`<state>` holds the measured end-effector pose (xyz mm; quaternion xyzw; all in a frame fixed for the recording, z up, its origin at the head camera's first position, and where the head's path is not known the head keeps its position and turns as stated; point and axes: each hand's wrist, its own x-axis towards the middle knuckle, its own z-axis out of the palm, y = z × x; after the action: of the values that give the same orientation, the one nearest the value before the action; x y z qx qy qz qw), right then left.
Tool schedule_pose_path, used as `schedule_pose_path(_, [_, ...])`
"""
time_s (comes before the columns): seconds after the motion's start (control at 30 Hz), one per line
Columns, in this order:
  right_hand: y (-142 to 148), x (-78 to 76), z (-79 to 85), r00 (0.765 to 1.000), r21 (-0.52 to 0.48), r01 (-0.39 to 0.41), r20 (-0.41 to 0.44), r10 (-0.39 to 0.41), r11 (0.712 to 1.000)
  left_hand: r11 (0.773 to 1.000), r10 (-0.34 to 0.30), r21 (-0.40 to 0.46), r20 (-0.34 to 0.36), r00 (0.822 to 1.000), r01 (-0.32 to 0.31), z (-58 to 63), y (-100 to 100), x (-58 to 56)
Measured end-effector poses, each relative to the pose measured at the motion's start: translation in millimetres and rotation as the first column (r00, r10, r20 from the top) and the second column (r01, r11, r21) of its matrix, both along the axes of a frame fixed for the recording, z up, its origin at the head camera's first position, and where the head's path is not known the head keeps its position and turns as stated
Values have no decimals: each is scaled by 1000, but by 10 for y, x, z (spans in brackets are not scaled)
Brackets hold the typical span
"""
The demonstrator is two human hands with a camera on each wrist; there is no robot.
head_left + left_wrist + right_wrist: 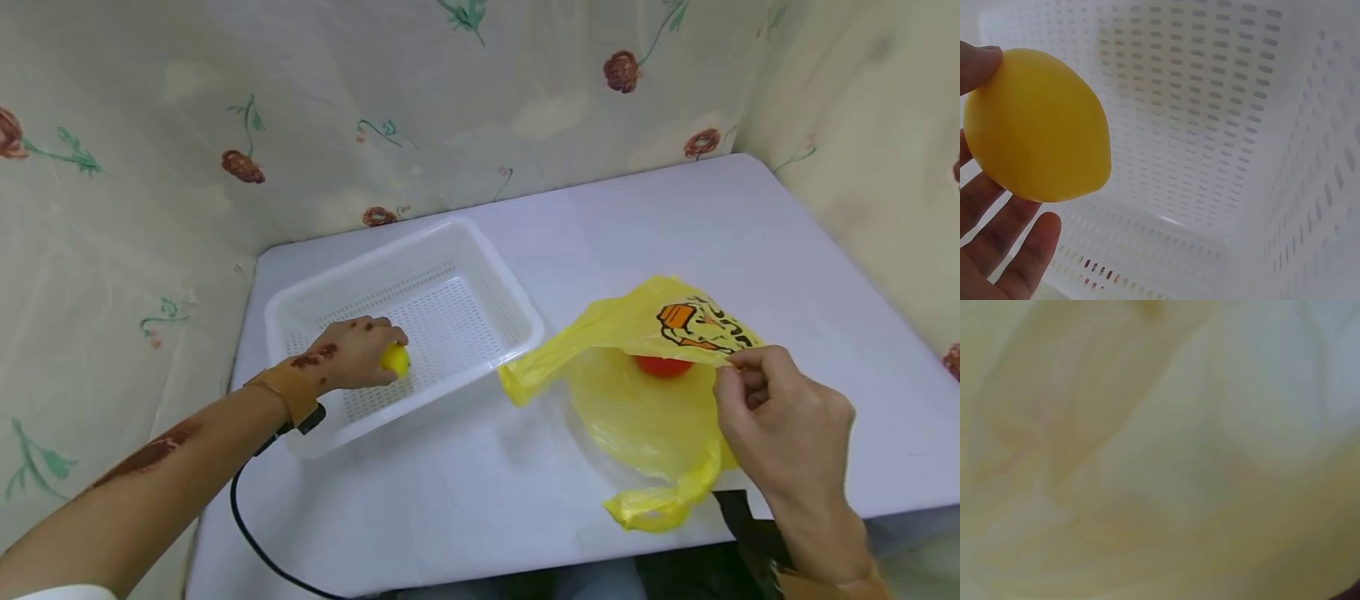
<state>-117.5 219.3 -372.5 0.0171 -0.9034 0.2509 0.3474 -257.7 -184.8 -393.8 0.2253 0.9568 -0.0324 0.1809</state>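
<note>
Left hand (360,354) grips a yellow fruit (1041,128); right hand (795,425) pinches a bag (622,321), its black lettering (731,329) beyond those fingers (759,359) unreadable.

A small screened-off nook, with pale, creased sheeting (315,50) printed with red-brown flowers (621,72) and green leaves (468,12) standing behind a white-topped table (465,508) and along its left and right sides. Whether it belongs to a home or a workroom cannot be told from this tight view.
</note>
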Motion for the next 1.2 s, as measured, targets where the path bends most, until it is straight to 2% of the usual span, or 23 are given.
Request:
schedule_pose_path(0.17, [21,-124,-57,999,9,7,35,-7,1000,999,4,44,-37,999,-2,101,9,-66])
schedule_pose_path(0.37, [32,-274,-149,1000,15,1,28,-1,1000,996,7,90,-70,998,-1,212,39,-115])
schedule_pose_path(0.53, [49,-398,-153,1000,17,-3,27,3,1000,993,11,120,-106,994,2,270,78,-154])
schedule_pose_path(0.9, [150,-568,-152,997,22,5,76,-7,1000,984,32,179,-139,990,-6,320,240,-220])
schedule_pose_path(1.2, [236,-699,-175,999,44,-22,33,21,999,975,-16,217,-156,988,50,320,398,-206])
